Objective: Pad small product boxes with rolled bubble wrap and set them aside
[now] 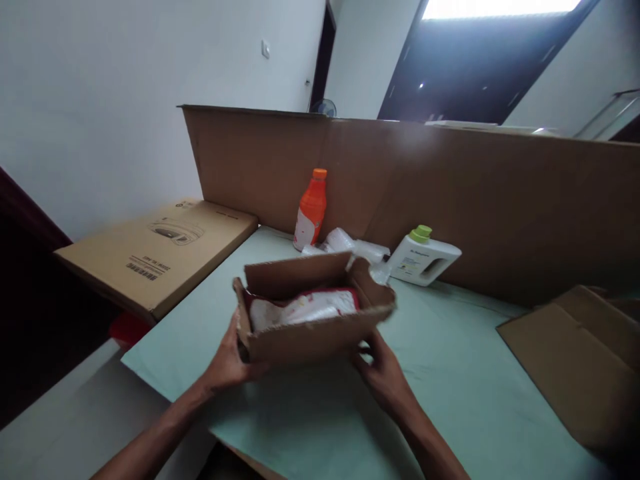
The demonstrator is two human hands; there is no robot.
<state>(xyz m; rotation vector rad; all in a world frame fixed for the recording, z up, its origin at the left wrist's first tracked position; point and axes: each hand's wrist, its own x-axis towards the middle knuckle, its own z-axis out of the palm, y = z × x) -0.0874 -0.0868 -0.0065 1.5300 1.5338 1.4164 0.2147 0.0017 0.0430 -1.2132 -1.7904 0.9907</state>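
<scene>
We note our left hand point(227, 363) curled round the near left corner of a small open cardboard box point(310, 333), fingers closed on its wall. Our right hand point(383, 373) grips the box at its near right lower edge, fingers tucked beneath. The box sits low over the near part of a pale green table point(450, 373); contact with the surface cannot be told. Inside lies a red and white packet point(305, 308). Behind it: crumpled clear plastic wrap point(350, 247), an orange bottle point(311, 210) upright, a white jug with green cap point(424, 259). A tall cardboard sheet point(450, 180) walls the table's far side. A flat printed carton point(160, 253) lies left, loose cardboard point(575, 360) right. White walls point(125, 100), dark doorway point(480, 67) beyond.
</scene>
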